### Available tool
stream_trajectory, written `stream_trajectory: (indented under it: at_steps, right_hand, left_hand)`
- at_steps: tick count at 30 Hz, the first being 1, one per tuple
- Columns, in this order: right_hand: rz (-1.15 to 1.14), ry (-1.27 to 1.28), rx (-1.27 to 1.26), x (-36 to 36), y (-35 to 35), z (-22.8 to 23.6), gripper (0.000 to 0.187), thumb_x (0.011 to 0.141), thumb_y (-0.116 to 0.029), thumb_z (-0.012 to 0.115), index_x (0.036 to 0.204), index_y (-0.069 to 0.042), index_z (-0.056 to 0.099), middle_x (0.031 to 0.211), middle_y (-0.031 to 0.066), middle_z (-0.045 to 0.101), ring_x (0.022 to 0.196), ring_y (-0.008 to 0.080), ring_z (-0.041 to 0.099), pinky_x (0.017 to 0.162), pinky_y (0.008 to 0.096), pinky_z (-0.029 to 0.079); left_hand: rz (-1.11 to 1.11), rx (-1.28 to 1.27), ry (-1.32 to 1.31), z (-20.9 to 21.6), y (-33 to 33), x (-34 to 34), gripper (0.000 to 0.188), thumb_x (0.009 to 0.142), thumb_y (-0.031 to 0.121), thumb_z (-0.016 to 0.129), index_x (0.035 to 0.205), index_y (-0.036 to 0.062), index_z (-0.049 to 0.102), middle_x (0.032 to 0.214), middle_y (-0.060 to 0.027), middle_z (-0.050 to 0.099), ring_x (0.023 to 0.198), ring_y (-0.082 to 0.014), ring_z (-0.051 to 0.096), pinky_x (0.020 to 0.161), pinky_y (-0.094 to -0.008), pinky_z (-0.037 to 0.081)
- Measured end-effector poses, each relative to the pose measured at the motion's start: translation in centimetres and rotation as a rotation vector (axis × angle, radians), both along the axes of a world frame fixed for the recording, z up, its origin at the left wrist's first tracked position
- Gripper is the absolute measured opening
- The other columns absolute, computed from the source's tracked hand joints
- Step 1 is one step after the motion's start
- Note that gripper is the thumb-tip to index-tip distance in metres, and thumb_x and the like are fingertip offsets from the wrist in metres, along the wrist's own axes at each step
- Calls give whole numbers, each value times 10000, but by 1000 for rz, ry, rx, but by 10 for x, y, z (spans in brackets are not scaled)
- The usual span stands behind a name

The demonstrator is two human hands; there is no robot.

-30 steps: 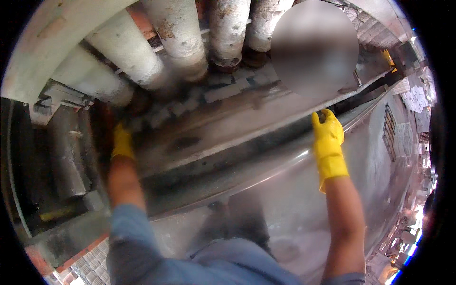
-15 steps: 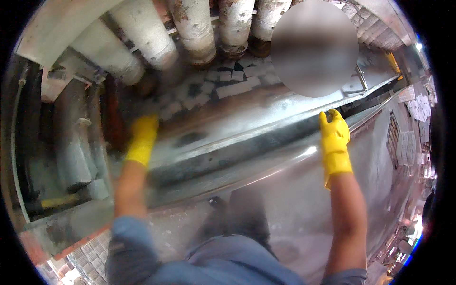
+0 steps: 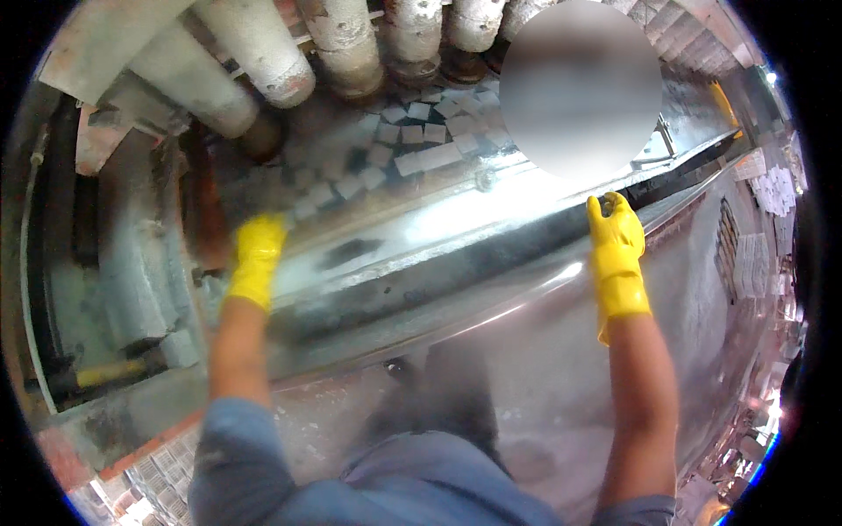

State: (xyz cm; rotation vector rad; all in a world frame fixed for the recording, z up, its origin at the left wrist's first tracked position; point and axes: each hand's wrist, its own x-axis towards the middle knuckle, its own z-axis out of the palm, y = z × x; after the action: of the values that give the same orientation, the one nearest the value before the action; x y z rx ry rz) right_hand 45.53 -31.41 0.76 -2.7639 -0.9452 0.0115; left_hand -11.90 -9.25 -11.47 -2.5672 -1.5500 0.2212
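Note:
Both my hands wear yellow rubber gloves. My left hand (image 3: 260,238) is a closed fist over the left part of a long wet metal ledge (image 3: 386,256); motion softens its outline, and anything inside it is hidden. My right hand (image 3: 617,230) hovers at or over the ledge's front edge farther right. Its fingers curl toward the thumb with a small dark gap between them; whether something is gripped there, I cannot make out. Behind the ledge, many pale flat square pieces (image 3: 434,133) lie scattered on a dark wet surface.
Thick whitish pipes (image 3: 344,48) hang over the back. A smooth metal panel (image 3: 544,368) curves along the front. At left stands a frame with a pale upright slab (image 3: 132,254). Stacked grey tile-like pieces (image 3: 750,267) are at far right. A round blur hides part of the back right.
The head view has shifted slightly, bringing more of the pale pieces into sight. My left fist is less blurred. My right hand stays in nearly the same place and shape.

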Motion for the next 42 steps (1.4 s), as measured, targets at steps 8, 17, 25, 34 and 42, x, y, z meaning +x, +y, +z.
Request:
stream_trajectory:
  at_steps: [8,17,25,34,42]
  right_hand:
    - [17,-34,7,1,0,-5,547,881,-511,672,1262,-118,684,1171,141,724,1101,342,672,950,434,513]
    - [-16,-31,-3,-4,4,-2,551,883,-514,666,1270,-122,680,1170,143,724,1111,334,672,962,434,512]
    - [-14,-19,-54,-1,7,3,571,880,-538,651,1271,-122,671,1161,133,729,1111,327,674,941,445,523]
    - [-20,18,-89,-3,13,7,605,886,-572,630,1319,-148,647,1239,151,700,1162,338,653,975,458,503]
    - [30,-6,-71,-1,14,0,622,900,-565,616,1337,-122,632,1262,172,684,1180,351,642,991,475,492]
  left_hand:
    - [-3,42,-56,-33,28,-23,455,896,301,634,1313,119,636,1252,-179,675,1104,-381,639,946,-492,501]
    - [260,-215,-62,20,5,23,598,889,405,660,1381,75,581,1352,-215,611,1243,-392,572,1054,-472,445]
    - [-351,-454,-479,128,-97,120,565,897,349,677,1354,32,580,1358,-237,593,1236,-412,564,1057,-458,442]
    - [-298,-390,-619,188,-198,61,497,924,284,672,1323,-3,598,1292,-259,628,1193,-446,588,1033,-458,464]
    - [176,-61,-650,170,-253,-23,362,953,292,668,1193,23,689,1189,-211,692,1088,-365,659,895,-430,525]
